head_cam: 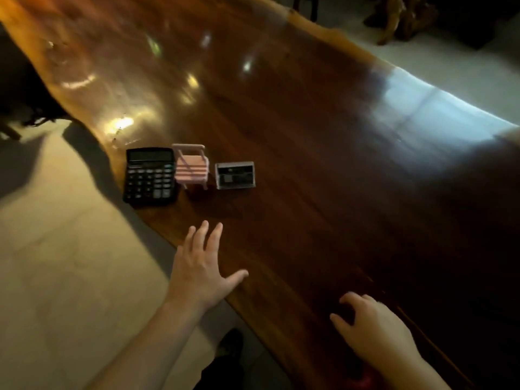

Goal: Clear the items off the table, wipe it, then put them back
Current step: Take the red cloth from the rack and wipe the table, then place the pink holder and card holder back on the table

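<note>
Three items stand in a row near the left edge of a long glossy dark wooden table (309, 153): a black calculator (149, 175), a small pink toy chair (192, 166) and a small grey box with a dark front (235, 175). My left hand (203, 266) is stretched out flat with fingers spread, a short way in front of the chair and touching nothing. My right hand (374, 327) hovers lower right over the table with fingers curled down, and no object shows in it.
The table's wavy left edge runs diagonally beside pale floor (56, 263). Bright window light reflects on the table's right part. Dark wooden furniture (399, 15) stands beyond the far edge. A dark shoe (230, 344) shows below, and something red (365, 381) peeks out at the bottom.
</note>
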{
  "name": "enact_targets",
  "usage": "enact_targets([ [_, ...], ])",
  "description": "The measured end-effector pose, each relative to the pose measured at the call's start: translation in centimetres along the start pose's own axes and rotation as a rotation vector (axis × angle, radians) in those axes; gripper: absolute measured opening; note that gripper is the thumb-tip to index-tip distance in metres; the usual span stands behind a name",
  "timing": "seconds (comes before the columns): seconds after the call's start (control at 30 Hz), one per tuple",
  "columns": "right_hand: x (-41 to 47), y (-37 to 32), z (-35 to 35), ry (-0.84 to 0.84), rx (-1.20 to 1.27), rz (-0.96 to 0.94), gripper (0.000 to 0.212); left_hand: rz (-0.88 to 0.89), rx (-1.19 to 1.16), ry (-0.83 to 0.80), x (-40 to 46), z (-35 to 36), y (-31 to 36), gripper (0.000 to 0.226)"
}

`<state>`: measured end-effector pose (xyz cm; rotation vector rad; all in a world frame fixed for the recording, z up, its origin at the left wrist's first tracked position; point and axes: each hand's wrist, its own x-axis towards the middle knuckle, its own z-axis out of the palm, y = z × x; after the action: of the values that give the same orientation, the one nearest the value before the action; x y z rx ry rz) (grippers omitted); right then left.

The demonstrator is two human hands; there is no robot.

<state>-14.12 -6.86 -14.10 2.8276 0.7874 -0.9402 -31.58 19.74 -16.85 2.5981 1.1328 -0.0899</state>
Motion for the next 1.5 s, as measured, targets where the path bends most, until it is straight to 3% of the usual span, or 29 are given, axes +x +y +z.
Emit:
enact_targets([
  [0.2,6.9,-10.0,-4.5,0.129,0.057,-0.238,0.045,0.065,-0.058,0.302,8.2,-5.5,-5.5,0.111],
  [0.57,15.0,-21.5,-9.4,0.281,0.128,-0.466,0.074,0.152,0.073,0.171,17.2,-9.4,-8.7,0.126],
  [0.77,18.1,-24.2,-10.6,0.324,0.031,-0.558,0.082,0.236,0.147,0.138,19.1,-9.7,-8.2,0.131],
  [0.97,21.3,-26.3,-10.3,0.242,-0.15,-0.563,0.09,0.311,0.255,0.055,19.9,-9.3,-7.9,0.126],
  [1.23,21.7,-26.3,-9.8,0.309,-0.226,-0.589,0.059,0.308,0.23,0.095,19.8,-8.9,-7.0,0.107],
  [1.5,19.0,-21.2,-10.1,0.259,-0.059,-0.537,0.057,0.318,0.154,0.101,18.1,-10.2,-3.5,0.11],
])
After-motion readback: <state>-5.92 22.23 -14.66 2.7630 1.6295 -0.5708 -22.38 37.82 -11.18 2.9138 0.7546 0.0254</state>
